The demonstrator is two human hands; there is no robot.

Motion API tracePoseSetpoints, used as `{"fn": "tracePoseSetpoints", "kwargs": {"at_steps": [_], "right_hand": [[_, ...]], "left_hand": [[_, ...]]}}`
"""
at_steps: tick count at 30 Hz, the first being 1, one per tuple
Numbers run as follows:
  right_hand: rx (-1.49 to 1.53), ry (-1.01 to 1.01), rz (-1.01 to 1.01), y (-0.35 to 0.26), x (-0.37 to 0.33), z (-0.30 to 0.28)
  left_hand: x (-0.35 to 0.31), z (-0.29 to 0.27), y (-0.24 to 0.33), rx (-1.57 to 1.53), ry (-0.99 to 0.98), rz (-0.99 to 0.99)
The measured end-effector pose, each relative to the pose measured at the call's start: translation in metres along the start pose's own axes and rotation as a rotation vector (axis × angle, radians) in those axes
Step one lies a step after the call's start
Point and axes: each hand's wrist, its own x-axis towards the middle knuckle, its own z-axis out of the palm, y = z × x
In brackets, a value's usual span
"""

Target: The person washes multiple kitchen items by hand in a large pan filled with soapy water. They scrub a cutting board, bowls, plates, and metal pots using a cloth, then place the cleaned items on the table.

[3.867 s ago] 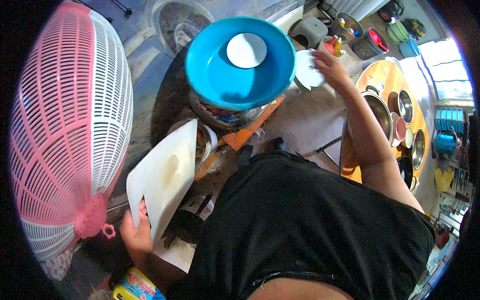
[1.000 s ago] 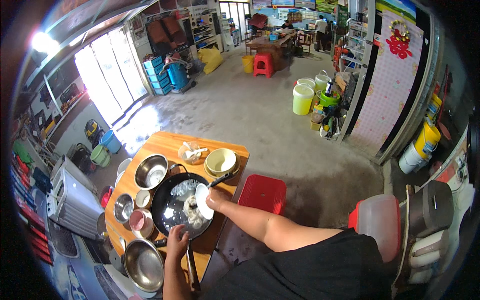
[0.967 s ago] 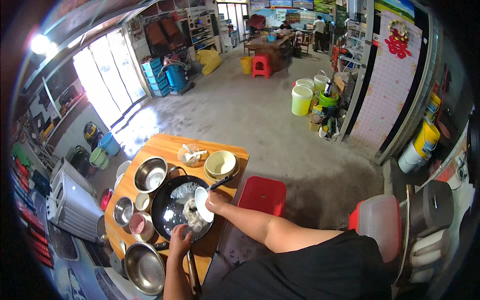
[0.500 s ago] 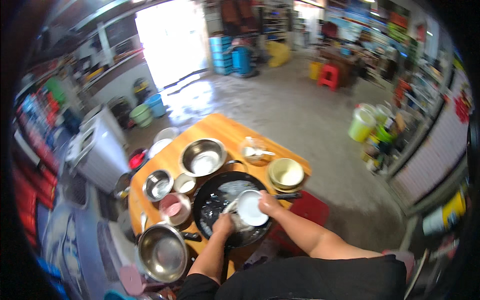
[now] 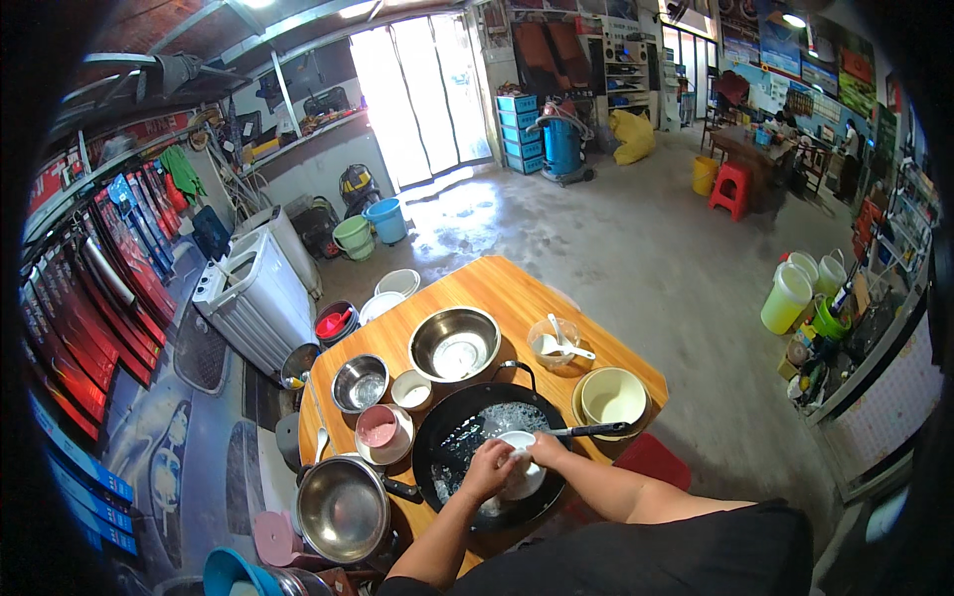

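A black wok (image 5: 467, 429) with soapy water stands at the near edge of a wooden table (image 5: 497, 290). Over the wok both of my hands meet on a small white bowl (image 5: 520, 481). My left hand (image 5: 487, 467) covers the bowl's left side, fingers curled onto it. My right hand (image 5: 548, 449) grips its right rim. Much of the bowl is hidden under my fingers. The wok's dark handle (image 5: 596, 430) points right, just beyond my right hand.
Around the wok are a large steel bowl (image 5: 455, 344), a small steel bowl (image 5: 360, 381), a white cup (image 5: 411, 389), a pink bowl (image 5: 379, 428), a steel pot (image 5: 343, 509), a clear bowl with spoons (image 5: 554, 343) and stacked pale bowls (image 5: 613, 396). A red stool (image 5: 651, 459) stands right, a white washing machine (image 5: 253, 288) left.
My view swung from a pink fan and blue basin round to the table. Over the last second both hands stay on the white bowl in the wok, shifting slightly.
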Motion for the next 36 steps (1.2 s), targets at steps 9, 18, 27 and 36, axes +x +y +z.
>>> {"fn": "tracePoseSetpoints", "kwargs": {"at_steps": [9, 18, 27, 36], "right_hand": [[0.673, -0.235, 0.110, 0.022, 0.007, 0.015], [1.120, -0.030, 0.113, -0.011, -0.015, 0.014], [0.557, 0.353, -0.285, -0.036, -0.029, -0.010], [0.211, 0.103, -0.552, -0.072, -0.042, -0.053]], "left_hand": [[0.003, 0.092, -0.036, 0.364, 0.230, -0.581], [0.000, 0.105, -0.019, 0.105, 0.094, -0.560], [-0.014, 0.027, -0.001, -0.570, 0.329, -0.802], [-0.015, 0.006, -0.023, -0.171, 0.128, -0.375]]}}
